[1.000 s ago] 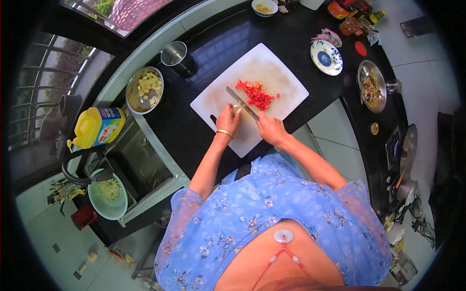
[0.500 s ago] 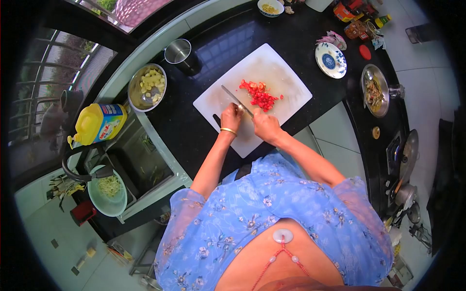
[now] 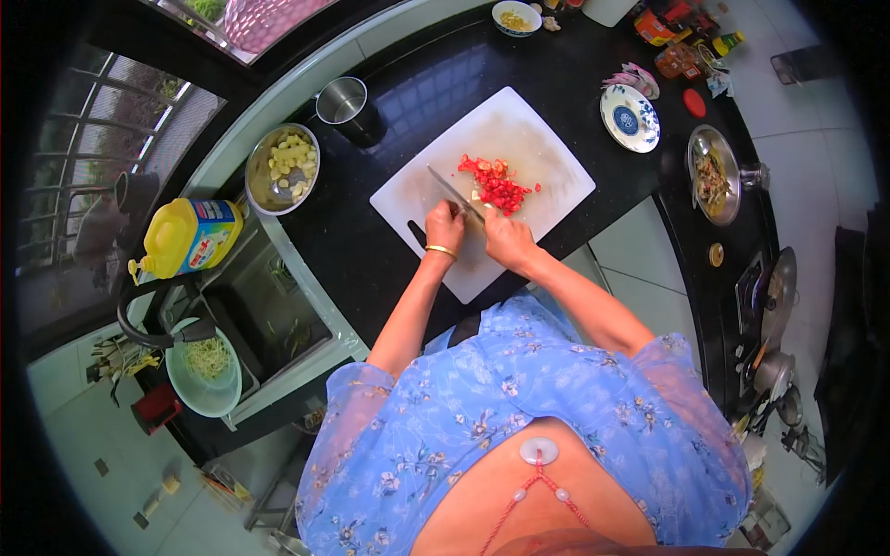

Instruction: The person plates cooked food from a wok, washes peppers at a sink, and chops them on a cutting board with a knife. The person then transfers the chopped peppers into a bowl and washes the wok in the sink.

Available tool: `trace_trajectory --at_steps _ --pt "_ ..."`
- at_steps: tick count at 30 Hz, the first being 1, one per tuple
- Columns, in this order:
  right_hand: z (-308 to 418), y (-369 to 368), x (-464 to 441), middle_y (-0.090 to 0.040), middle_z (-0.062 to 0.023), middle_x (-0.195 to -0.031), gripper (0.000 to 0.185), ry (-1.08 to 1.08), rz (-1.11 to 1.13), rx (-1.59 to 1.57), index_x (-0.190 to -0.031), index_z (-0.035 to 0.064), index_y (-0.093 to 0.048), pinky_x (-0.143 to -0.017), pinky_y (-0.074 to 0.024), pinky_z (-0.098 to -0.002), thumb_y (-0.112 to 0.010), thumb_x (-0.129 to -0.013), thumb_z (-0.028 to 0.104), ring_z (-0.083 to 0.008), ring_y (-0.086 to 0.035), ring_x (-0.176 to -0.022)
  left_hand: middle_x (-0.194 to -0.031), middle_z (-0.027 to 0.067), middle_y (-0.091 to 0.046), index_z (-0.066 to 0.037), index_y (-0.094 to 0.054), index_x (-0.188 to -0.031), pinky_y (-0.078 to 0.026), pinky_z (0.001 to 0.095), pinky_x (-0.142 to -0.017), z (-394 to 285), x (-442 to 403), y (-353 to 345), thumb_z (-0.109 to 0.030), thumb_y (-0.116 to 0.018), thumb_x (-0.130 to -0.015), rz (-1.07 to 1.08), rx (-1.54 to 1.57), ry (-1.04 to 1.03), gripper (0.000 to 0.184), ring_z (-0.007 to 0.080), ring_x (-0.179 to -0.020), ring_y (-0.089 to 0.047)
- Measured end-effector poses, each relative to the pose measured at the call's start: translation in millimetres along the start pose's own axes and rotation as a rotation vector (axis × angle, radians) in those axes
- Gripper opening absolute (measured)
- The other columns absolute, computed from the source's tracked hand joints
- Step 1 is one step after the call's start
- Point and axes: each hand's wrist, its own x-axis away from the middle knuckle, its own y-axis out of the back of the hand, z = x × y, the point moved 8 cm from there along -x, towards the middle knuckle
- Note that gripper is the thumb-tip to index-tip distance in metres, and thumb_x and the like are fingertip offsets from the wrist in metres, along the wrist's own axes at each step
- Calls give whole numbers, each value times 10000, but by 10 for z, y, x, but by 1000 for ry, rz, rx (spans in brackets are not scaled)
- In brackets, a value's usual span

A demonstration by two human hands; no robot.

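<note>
A white cutting board lies on the black counter, with chopped red pepper near its middle. My right hand is closed round the handle of a knife, whose blade points to the upper left, over the board. Just left of the blade, my left hand has its fingers curled together; what they hold, if anything, is too small and hidden to name. A small pale piece shows beside the blade, next to the red pieces.
A steel bowl of pale pieces and a metal cup stand to the left. Beyond the sink edge are a yellow bottle and a green bowl. At right are a patterned plate and a steel dish.
The knife blade has shifted left, nearer my left hand, whose fingers have curled in more. A pale piece now shows between the blade and the red pepper.
</note>
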Motion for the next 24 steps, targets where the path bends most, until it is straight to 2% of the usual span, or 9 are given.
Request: trace_trajectory --at_steps 3,4,8,10,13,17,22,24 --pt "86 86 101 -576 -234 -617 131 47 -34 -65 -840 -37 -420 -557 -471 -494 -456 -745 44 -393 -595 -604 -690 174 -614 23 -586 -742 -483 358 -609 17 -2 9 -70 -641 -651 21 21 73 141 300 -646 -616" --pt "91 70 124 -576 -234 -617 131 45 -30 -64 -840 -38 -420 -557 -471 -494 -456 -745 44 -393 -595 -604 -687 175 -613 25 -585 -735 -482 361 -606 41 7 4 -69 -638 -647 33 42 128 139 300 -643 -616" --pt "95 48 104 -584 -242 -642 178 -3 25 -16 -854 -41 -420 -580 -483 -481 -476 -699 25 -393 -603 -627 -678 181 -611 31 -580 -724 -481 366 -602 27 -30 -7 -69 -628 -644 17 13 116 137 305 -630 -614" --pt "115 -26 86 -592 -247 -670 208 -25 65 8 -868 -34 -419 -599 -492 -467 -486 -680 22 -392 -609 -649 -669 192 -599 20 -575 -710 -474 393 -626 58 -16 -14 -113 -615 -681 38 39 146 142 347 -654 -601" --pt "95 -107 -64 -594 -245 -679 206 -14 41 10 -868 -35 -418 -609 -491 -473 -487 -683 24 -394 -609 -652 -679 186 -612 38 -579 -708 -484 363 -609 30 -26 -8 -81 -634 -650 9 -27 99 144 305 -636 -616" --pt "55 -38 -66 -594 -243 -680 196 -14 3 -38 -866 -29 -422 -610 -485 -484 -485 -690 29 -399 -606 -660 -688 185 -616 36 -594 -724 -486 358 -617 29 -25 24 -88 -633 -657 6 -5 60 146 305 -648 -618" --pt "95 69 173 -590 -249 -680 197 10 45 -85 -874 -22 -423 -613 -482 -485 -479 -691 26 -401 -603 -662 -699 181 -620 30 -611 -748 -489 355 -627 92 -6 -11 -117 -634 -666 22 40 180 170 300 -660 -619" --pt "95 44 158 -574 -245 -625 127 20 -8 -33 -831 -32 -432 -572 -471 -495 -456 -784 84 -404 -593 -610 -697 182 -619 30 -608 -742 -488 358 -628 79 -15 -4 -122 -633 -664 25 30 181 172 300 -661 -619"
